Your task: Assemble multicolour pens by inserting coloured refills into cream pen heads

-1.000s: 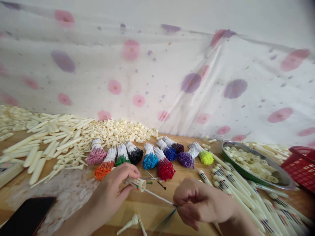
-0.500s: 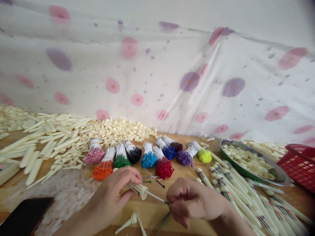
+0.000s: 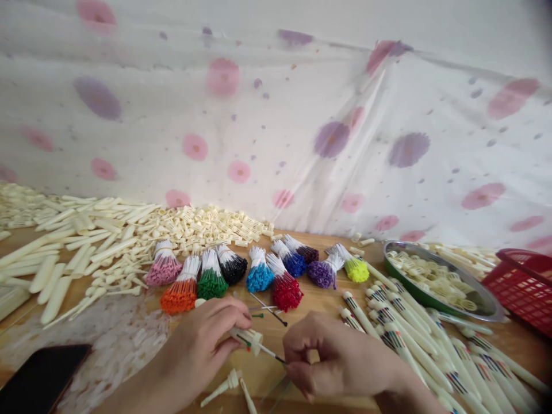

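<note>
My left hand is closed around a cream slotted pen barrel, its open end facing right. Green and orange bits show in the barrel's slots. From the open end sticks a thin white pen refill with a dark end. Its dark end is pinched between the fingers of my right hand. How deep the refill sits inside the barrel is hidden. Just beyond the hands lie several loose refills, one with a black end and one with a green end. Cream plastic pointed pieces lie below the barrel.
Bundled refills in several colours, such as orange and red, stand behind my hands. Cream parts are heaped at back left, a phone at left. Multicolour pens, a metal bowl and a red basket are at right.
My right hand has come left toward the barrel. Less of the refill now shows outside the barrel's open end. The barrel has turned slightly, showing its slots more.
</note>
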Demonstrator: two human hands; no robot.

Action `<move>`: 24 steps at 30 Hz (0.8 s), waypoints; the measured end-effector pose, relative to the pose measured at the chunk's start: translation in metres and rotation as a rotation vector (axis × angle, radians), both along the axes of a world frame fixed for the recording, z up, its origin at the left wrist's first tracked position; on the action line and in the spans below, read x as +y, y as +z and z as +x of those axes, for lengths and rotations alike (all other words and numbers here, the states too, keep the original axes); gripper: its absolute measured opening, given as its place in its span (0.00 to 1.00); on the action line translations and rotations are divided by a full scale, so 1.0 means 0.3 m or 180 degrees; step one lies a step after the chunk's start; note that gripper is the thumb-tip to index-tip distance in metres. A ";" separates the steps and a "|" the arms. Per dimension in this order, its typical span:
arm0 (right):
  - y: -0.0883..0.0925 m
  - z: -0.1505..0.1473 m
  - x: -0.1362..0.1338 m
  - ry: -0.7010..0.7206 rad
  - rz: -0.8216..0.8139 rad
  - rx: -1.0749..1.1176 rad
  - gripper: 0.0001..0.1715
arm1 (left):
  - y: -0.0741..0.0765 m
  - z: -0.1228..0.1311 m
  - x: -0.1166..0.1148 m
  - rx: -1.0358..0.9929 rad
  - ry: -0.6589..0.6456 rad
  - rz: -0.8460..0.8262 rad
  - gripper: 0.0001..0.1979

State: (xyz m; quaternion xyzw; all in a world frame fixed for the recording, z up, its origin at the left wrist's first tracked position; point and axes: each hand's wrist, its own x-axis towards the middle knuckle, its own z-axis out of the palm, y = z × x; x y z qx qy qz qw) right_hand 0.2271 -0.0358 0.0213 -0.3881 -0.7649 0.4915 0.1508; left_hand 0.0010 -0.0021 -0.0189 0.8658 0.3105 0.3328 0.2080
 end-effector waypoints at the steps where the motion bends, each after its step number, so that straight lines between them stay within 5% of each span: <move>1: 0.005 -0.007 -0.005 -0.0069 0.0313 -0.0175 0.12 | 0.003 0.001 0.000 -0.0006 0.0011 -0.0018 0.14; 7: -0.027 -0.076 -0.008 -0.0591 0.2741 -0.0832 0.18 | 0.008 0.013 -0.003 -0.0047 0.0134 -0.0243 0.10; 11: -0.065 -0.103 -0.001 -0.0544 0.3436 -0.0716 0.18 | -0.006 0.020 -0.006 -0.0147 0.0234 -0.0495 0.11; 18: -0.048 -0.045 0.001 -0.0789 0.2827 -0.0439 0.22 | -0.006 0.015 -0.002 -0.0553 0.0183 -0.0912 0.14; 24: -0.131 0.038 -0.036 -0.0116 0.1897 -0.0972 0.24 | -0.007 0.010 0.006 -0.0949 0.0127 -0.1397 0.14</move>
